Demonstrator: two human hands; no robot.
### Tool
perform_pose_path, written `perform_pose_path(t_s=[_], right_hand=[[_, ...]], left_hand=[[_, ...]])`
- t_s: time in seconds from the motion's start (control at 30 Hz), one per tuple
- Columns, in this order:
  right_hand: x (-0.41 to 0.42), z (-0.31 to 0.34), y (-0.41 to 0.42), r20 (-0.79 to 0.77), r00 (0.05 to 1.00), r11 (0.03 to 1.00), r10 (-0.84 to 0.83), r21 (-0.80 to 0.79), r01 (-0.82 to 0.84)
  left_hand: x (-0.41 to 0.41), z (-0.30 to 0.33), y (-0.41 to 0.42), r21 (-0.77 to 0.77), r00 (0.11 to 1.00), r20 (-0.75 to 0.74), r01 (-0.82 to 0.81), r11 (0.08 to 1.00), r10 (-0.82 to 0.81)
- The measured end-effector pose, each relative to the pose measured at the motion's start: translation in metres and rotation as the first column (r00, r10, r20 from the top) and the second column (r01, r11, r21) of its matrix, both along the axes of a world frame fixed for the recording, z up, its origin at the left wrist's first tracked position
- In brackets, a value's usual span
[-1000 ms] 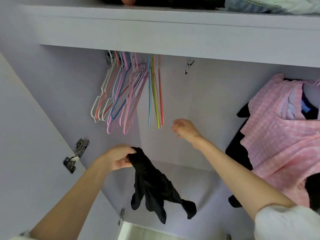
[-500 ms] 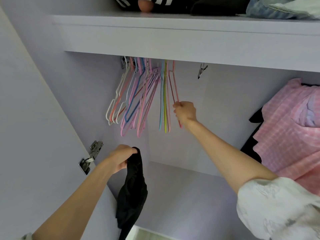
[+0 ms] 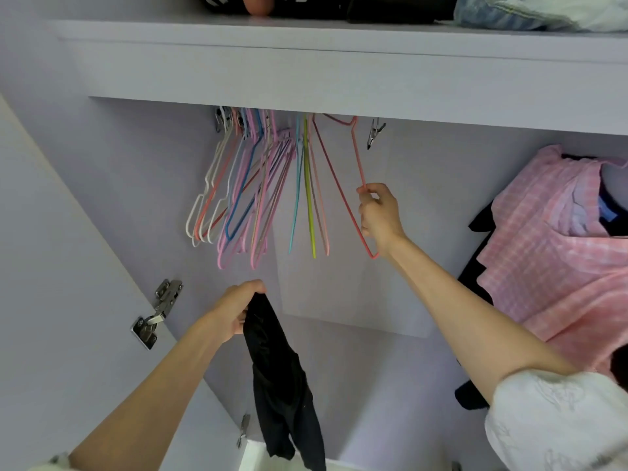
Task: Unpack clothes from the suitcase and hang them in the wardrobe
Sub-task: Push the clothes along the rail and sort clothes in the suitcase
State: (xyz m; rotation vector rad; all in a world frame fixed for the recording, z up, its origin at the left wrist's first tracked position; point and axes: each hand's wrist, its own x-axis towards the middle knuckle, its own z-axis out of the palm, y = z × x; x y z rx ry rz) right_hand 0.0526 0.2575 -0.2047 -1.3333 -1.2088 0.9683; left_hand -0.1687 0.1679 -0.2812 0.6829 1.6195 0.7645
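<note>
We see the right hand (image 3: 379, 215) raised inside the wardrobe, its grip curled tight around the lower wire of a coral-pink hanger (image 3: 339, 185), which is swung out to the right, apart from the rest. Just to the left of that grip hangs the bunch of empty hangers (image 3: 258, 188), pink, white, blue, yellow-green, crowded under the shelf (image 3: 339, 69). Below and to the left of it, the left hand (image 3: 238, 309) has its grip closed on the top of a black garment (image 3: 282, 379), which dangles limp beneath the fingers. Well to the right of the right grip, a pink checked shirt (image 3: 557, 266) is hanging, with dark clothing behind it. Above both grips, folded clothes lie on the shelf.
</note>
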Motion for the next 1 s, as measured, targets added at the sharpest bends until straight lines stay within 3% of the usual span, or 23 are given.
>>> perform_pose_path(t_s=[0.13, 0.23, 0.33, 0.47, 0.57, 0.7, 0.83, 1.0], right_hand=[[0.013, 0.002, -0.003, -0.018, 1.0, 1.0, -0.006, 0.027, 0.006], [0.023, 0.005, -0.006, -0.094, 0.994, 0.997, 0.06, -0.051, -0.065], [0.031, -0.008, -0.011, -0.038, 0.995, 0.983, 0.088, -0.158, -0.093], [0.044, -0.04, -0.02, -0.014, 0.997, 0.972, -0.074, -0.225, 0.069], [0.051, -0.074, -0.043, -0.071, 0.96, 0.956, -0.27, -0.142, 0.259], [0.065, -0.087, -0.066, -0.247, 0.947, 0.974, -0.205, -0.149, 0.172], [0.076, -0.093, -0.063, -0.234, 0.951, 0.954, -0.202, -0.267, 0.137], [0.099, -0.118, -0.07, 0.148, 0.964, 0.861, -0.222, -0.435, 0.265]], left_hand=[[0.01, 0.0, -0.001, -0.016, 0.99, 0.077, 0.119, 0.993, -0.118], [0.017, 0.0, 0.0, 0.018, 0.974, 0.103, 0.199, 0.98, -0.199], [0.021, 0.0, 0.0, 0.064, 0.962, 0.136, 0.229, 0.971, -0.236], [0.026, -0.006, -0.001, 0.069, 0.953, 0.151, 0.254, 0.965, -0.262], [0.03, -0.013, -0.005, 0.054, 0.951, 0.193, 0.237, 0.97, -0.243], [0.036, -0.015, -0.009, 0.045, 0.949, 0.205, 0.237, 0.97, -0.241], [0.038, -0.013, -0.008, 0.075, 0.965, 0.101, 0.234, 0.969, -0.241], [0.04, -0.016, -0.007, 0.134, 0.951, -0.244, 0.227, 0.965, -0.189]])
